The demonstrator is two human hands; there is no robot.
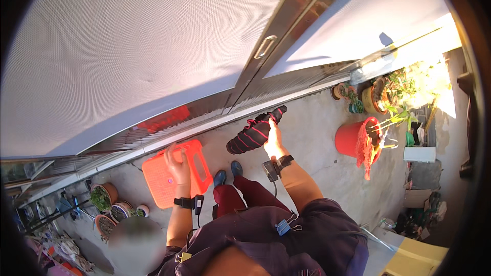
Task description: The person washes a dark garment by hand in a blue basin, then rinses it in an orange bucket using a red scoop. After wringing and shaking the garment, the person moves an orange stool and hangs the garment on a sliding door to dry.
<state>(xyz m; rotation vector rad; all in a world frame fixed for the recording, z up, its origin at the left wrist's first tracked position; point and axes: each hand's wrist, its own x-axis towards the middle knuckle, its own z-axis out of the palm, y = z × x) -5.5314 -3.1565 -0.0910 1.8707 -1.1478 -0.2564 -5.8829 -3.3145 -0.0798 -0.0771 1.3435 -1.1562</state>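
Observation:
My right hand (pixel 274 140) grips a black fabric bundle with thin pink stripes (pixel 250 135), long and narrow, held slanting in front of me. Its far tip rises above my fingers, and ruffled folds show along its upper side. On the other side, my left hand (pixel 177 167) is spread with fingers apart and nothing in it. It appears over an orange-red plastic stool (pixel 157 184), whose frame has an oblong opening toward my feet. Whether the left hand touches the stool cannot be told.
Sliding doors with pale mesh panels (pixel 134 46) and a metal handle (pixel 265 47) stand before me. A red bucket (pixel 351 138) with a plant is at right, near flowerpots (pixel 372 99). More potted plants (pixel 104 194) stand at lower left. Concrete floor (pixel 307 130) lies below.

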